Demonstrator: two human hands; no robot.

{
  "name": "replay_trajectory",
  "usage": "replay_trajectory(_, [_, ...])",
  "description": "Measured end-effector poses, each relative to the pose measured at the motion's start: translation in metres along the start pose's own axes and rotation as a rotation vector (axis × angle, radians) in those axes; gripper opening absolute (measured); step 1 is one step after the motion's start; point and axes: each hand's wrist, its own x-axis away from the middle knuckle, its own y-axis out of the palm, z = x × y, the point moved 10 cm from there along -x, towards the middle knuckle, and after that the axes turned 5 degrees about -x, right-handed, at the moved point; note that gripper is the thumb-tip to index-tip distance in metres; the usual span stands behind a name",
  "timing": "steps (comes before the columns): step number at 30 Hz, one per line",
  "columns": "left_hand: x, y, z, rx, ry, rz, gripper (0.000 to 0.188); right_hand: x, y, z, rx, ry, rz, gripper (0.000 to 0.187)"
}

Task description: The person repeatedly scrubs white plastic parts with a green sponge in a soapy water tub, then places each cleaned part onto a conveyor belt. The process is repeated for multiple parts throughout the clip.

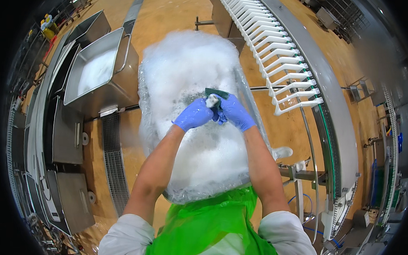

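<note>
Both my hands wear blue gloves and meet over a plastic-lined tub (249,91) heaped with white suds (184,55). My right hand (233,111) is closed round a dark green scouring pad (217,92), which sticks out past the fingers. Against it, my left hand (195,114) is closed, with its fingertips by a small foam-covered piece (211,101). Suds and the fingers hide what that piece is. Under my hands the foam thins to greyish water.
To the right curves a conveyor (330,127) with a row of white plastic fingers (284,67). A steel bin (120,86) with foam inside stands at the left, near a floor drain grate (113,156). My green apron (209,222) touches the tub's near end.
</note>
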Motion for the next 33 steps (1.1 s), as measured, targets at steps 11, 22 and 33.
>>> replay_trajectory(11, [-0.012, -0.008, -0.02, 0.042, -0.018, 0.091, 0.018, 0.01, 0.009, -0.014, -0.318, -0.08, -0.184, 0.026])
replay_trajectory(22, [-0.002, -0.027, -0.01, 0.297, -0.053, 0.071, 0.019, 0.009, 0.002, -0.006, -0.298, 0.024, -0.192, 0.026])
replay_trajectory(33, [-0.033, 0.005, -0.063, -0.419, 0.079, 0.012, 0.031, -0.011, -0.035, 0.008, 0.41, -0.106, 0.145, 0.037])
